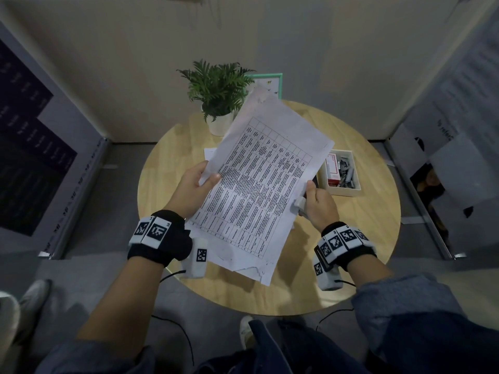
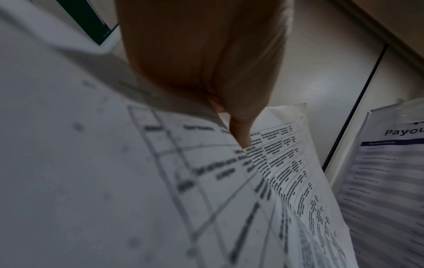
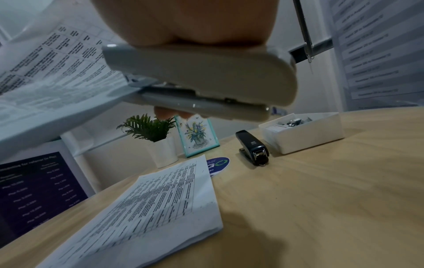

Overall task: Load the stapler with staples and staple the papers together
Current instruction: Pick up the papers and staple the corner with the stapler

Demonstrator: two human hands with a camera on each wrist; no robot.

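My left hand (image 1: pixel 207 180) pinches the left edge of a stack of printed papers (image 1: pixel 266 182) held tilted above the round wooden table (image 1: pixel 364 265). In the left wrist view the thumb (image 2: pixel 241 132) presses on the papers (image 2: pixel 137 181). My right hand (image 1: pixel 310 191) grips a grey stapler (image 3: pixel 206 78) at the stack's right edge. In the right wrist view the edge of the papers (image 3: pixel 57 68) reaches into the stapler's front end. In the head view the stapler (image 1: pixel 300 203) is mostly hidden by the hand and the papers.
A black stapler (image 3: pixel 252 147) and a second stack of papers (image 3: pixel 156 204) lie on the table. A white box of staples (image 1: pixel 351 193) stands at the right. A potted plant (image 1: pixel 218 90) and a framed picture (image 3: pixel 197 138) stand at the back.
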